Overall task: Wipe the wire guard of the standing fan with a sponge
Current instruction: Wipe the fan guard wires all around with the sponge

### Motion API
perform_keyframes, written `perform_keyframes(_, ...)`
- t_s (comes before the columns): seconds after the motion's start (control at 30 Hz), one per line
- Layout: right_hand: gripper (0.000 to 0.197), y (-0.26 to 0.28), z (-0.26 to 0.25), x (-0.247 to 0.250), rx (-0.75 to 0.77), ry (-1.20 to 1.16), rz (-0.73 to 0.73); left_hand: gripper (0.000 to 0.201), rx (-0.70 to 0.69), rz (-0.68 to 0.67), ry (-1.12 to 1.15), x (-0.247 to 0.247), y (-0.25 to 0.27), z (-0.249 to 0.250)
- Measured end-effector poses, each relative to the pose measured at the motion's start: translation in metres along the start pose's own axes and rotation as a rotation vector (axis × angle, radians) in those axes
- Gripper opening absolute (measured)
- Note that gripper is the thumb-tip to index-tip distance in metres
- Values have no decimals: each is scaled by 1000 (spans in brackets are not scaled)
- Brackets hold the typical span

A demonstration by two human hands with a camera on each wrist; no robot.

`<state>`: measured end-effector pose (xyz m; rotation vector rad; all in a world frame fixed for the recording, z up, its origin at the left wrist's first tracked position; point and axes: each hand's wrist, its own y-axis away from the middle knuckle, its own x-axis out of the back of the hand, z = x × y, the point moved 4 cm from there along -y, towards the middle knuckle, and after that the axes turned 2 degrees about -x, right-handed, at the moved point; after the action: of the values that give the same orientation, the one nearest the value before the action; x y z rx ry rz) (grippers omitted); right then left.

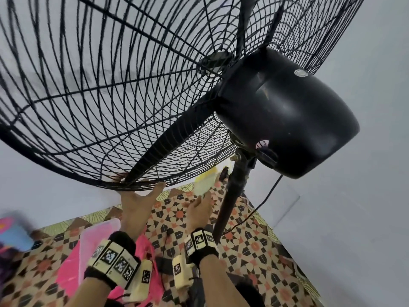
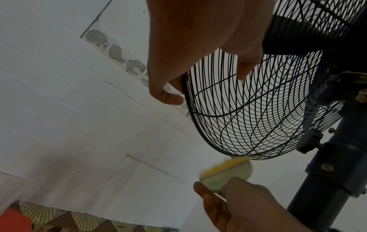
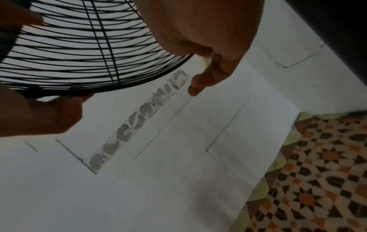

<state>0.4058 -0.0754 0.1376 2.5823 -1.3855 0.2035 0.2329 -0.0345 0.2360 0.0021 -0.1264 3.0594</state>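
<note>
1. The black wire guard sits right above us, tilted, and its bottom rim is the lowest edge, well clear of the patterned floor.
2. Under that rim it's just open air with white wall behind, so there's room to move. The only things close by are the pole and the motor housing, off to the right.
3. Our right hand pinches the yellow sponge between thumb and fingers, with the yellow edge up, just beside the rim. Can't tell if it's actually touching the wire.
4. Our left hand is up at the rim with the fingers hooked over the outer ring and the thumb lying against the wires.
</note>
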Motion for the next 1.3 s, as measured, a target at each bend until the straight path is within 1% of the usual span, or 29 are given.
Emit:
perform_keyframes(0.07, 39, -1, 6, -4, 24, -37, 83, 94, -43, -29, 21, 2, 0, 1)
perform_keyframes(0.13, 42, 2, 5, -3, 45, -144, 177, 94, -76, -35, 15, 3, 1, 2)
perform_keyframes(0.17, 43, 1, 4, -1, 96, -186, 212, 95, -44, -32, 8, 2, 2, 2)
perform_keyframes(0.2, 44, 3, 0, 0, 133, -207, 225, 96, -42, -26, 16, 1, 4, 6)
perform_keyframes(0.23, 46, -3, 6, -7, 139, -196, 222, 97, -31, -18, 14, 0, 3, 6)
perform_keyframes(0.3, 47, -13, 11, -22, 89, -150, 107, 99, -15, -40, 23, -2, 4, 9)
perform_keyframes(0.37, 53, -24, 20, -31, -1, -112, -9, 95, -11, -34, 43, -4, 9, 11)
perform_keyframes(0.4, 51, -26, 18, -31, -45, -149, -40, 93, 13, -23, 27, -5, 13, 17)
perform_keyframes(0.43, 45, -31, 20, -32, -67, -213, -58, 92, 37, -18, 5, -6, 13, 17)
perform_keyframes(0.47, 39, -35, 19, -30, -103, -286, -53, 93, 53, -9, -3, -6, 16, 23)
perform_keyframes(0.53, 28, -41, 16, -26, -200, -430, -33, 95, 60, -8, -13, -2, 10, 17)
perform_keyframes(0.6, 24, -44, 16, -23, -247, -544, 30, 94, 37, -31, -22, -5, 8, 14)
perform_keyframes(0.7, 34, -39, 18, -18, -213, -712, 219, 92, 5, -45, -30, -4, 5, 6)
perform_keyframes(0.73, 35, -33, 17, -16, -195, -753, 250, 91, -5, -46, -25, -4, 5, 9)
perform_keyframes(0.77, 35, -29, 18, -17, -181, -779, 249, 91, -15, -42, -28, -3, 3, 7)
perform_keyframes(0.8, 34, -26, 20, -18, -192, -792, 209, 93, -10, -38, -35, -2, 1, 4)
perform_keyframes(0.87, 31, -26, 22, -25, -253, -798, 43, 95, -11, -20, -54, 0, -1, 0)
perform_keyframes(0.9, 32, -29, 21, -27, -283, -794, -21, 96, -8, -14, -59, 1, -2, -2)
perform_keyframes(0.93, 34, -30, 19, -27, -310, -796, -38, 97, -2, -9, -59, 1, -2, -2)
perform_keyframes(0.97, 32, -31, 16, -26, -307, -809, -21, 98, 2, -12, -57, 2, -3, -4)
perform_keyframes(1.07, 21, -28, 16, -14, -263, -856, 130, 110, -10, -17, -60, 4, -4, -7)
perform_keyframes(1.1, 17, -27, 19, -13, -254, -859, 129, 112, -11, -18, -63, 4, -6, -9)
perform_keyframes(1.17, 12, -22, 20, -16, -308, -856, 17, 114, 4, -16, -63, 6, -7, -13)
perform_keyframes(1.2, 16, -21, 19, -18, -338, -831, -26, 114, 5, -14, -60, 6, -7, -14)
perform_keyframes(1.23, 20, -22, 15, -18, -356, -819, -46, 113, -2, -15, -55, 6, -7, -14)
perform_keyframes(1.3, 23, -27, 14, -17, -378, -811, -51, 112, -6, -16, -58, 5, -7, -13)
